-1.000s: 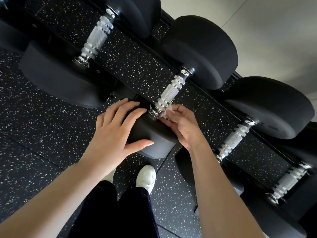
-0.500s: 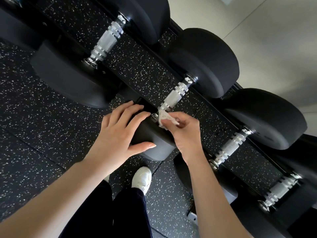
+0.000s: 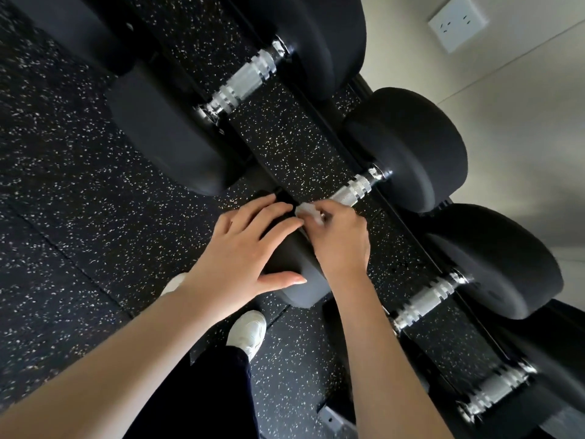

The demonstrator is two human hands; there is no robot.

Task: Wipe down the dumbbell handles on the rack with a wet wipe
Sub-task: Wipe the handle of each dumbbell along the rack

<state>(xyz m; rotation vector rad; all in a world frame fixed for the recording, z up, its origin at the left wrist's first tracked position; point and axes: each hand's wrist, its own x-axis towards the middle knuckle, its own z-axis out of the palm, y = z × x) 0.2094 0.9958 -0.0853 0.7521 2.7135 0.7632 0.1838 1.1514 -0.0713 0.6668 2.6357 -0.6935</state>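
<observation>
Several black dumbbells with knurled silver handles lie side by side on a black rack. My right hand [image 3: 340, 239] pinches a small white wet wipe [image 3: 308, 211] against the near end of the middle dumbbell's handle [image 3: 351, 191]. My left hand [image 3: 250, 251] rests with fingers spread over that dumbbell's near head [image 3: 300, 280], thumb along its side. The handle's near end is hidden under my fingers and the wipe. Other handles show at upper left [image 3: 243, 83], lower right [image 3: 427, 302] and far lower right [image 3: 497, 392].
The rack's rail [image 3: 332, 137] runs diagonally between the heads. Speckled black rubber floor [image 3: 79, 185] lies below and to the left. My white shoe [image 3: 250, 334] stands under the rack's front. A beige wall with a white socket [image 3: 457, 22] is at upper right.
The view has shifted so the rack sits further right and lower. My right hand has slid with the wipe slightly along the handle's near end. My left hand stays on the dumbbell head.
</observation>
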